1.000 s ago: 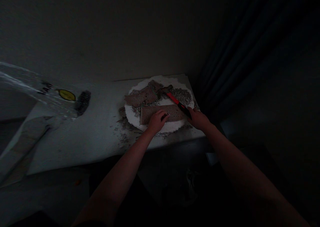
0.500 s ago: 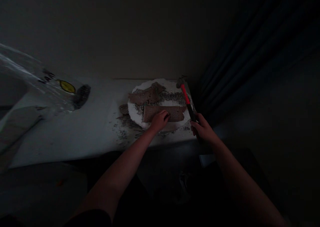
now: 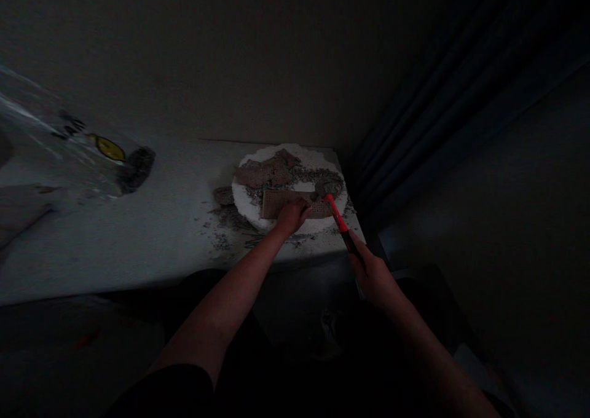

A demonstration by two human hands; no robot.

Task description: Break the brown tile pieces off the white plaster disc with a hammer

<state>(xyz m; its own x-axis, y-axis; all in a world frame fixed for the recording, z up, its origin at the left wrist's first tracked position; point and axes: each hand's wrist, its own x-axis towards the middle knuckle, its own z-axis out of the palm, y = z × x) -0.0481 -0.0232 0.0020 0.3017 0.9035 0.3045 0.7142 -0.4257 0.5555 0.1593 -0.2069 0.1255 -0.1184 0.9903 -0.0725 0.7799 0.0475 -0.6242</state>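
Note:
My right hand [image 3: 374, 275] is wrapped round the black grip of a hammer [image 3: 338, 215] with a red neck. The hammer's head is down at the right end of a brown slab [image 3: 273, 203] with a dotted surface; whether it touches cannot be made out in the dim light. My left hand [image 3: 292, 215] lies on the middle of that slab, fingers curled and holding it. Beneath is a round white board [image 3: 244, 206] with a ragged edge. Behind the slab lie another brown dotted piece [image 3: 265, 171] and grey crumbs [image 3: 318, 175].
A pale table [image 3: 179, 233] runs along the wall. At its left stands a clear plastic bag [image 3: 83, 138] with a yellow print and dark contents. More brown fragments [image 3: 224, 195] and grit lie beside the board. Dark curtain folds [image 3: 415, 92] hang to the right.
The hammer has swung down and left, from above the board's right edge onto the slab's right end. My left hand stays on the slab. The view has shifted slightly.

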